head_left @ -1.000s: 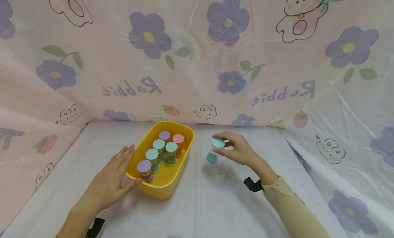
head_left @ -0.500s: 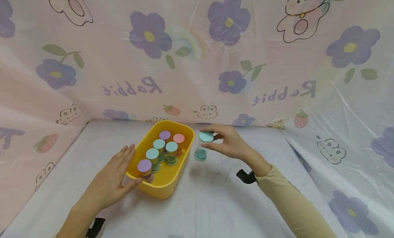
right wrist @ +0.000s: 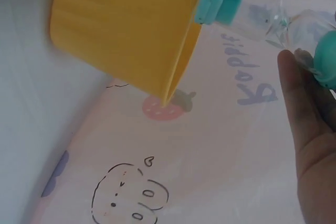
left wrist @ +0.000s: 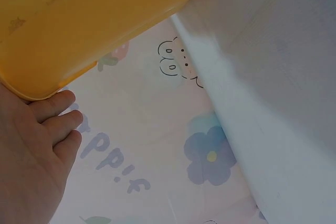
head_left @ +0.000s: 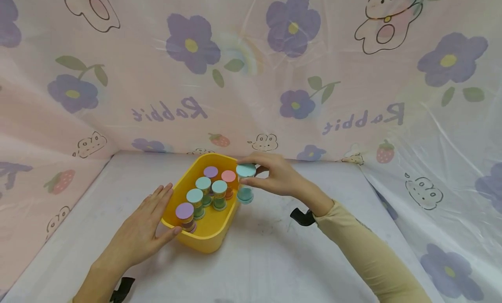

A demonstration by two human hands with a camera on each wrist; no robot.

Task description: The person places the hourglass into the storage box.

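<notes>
My right hand (head_left: 276, 176) pinches a sand timer (head_left: 245, 194) by its teal top cap, thumb on the near side and fingers on the far side. The timer hangs upright at the right long rim of a yellow bin (head_left: 204, 245), overlapping that rim in the head view. Its clear, narrow-waisted glass shows in the right wrist view, above the right fingers (right wrist: 294, 93). My left hand (head_left: 135, 235) lies along the bin's left side with fingers straight and thumb at the near rim. In the left wrist view, its fingertips (left wrist: 65, 98) touch the bin's wall.
Inside the bin stand several more sand timers, capped in purple (head_left: 184, 211), teal (head_left: 195, 196) and pink (head_left: 228, 176). White cloth (head_left: 266, 259) covers the table. Behind and at the sides hangs a printed pink curtain (head_left: 235, 111). A black strap end (head_left: 302, 217) sticks out at the right wrist.
My right hand has carried the teal-capped sand timer leftward and a little upward, from beside the bin to its right rim. The left hand and the bin have stayed in place.
</notes>
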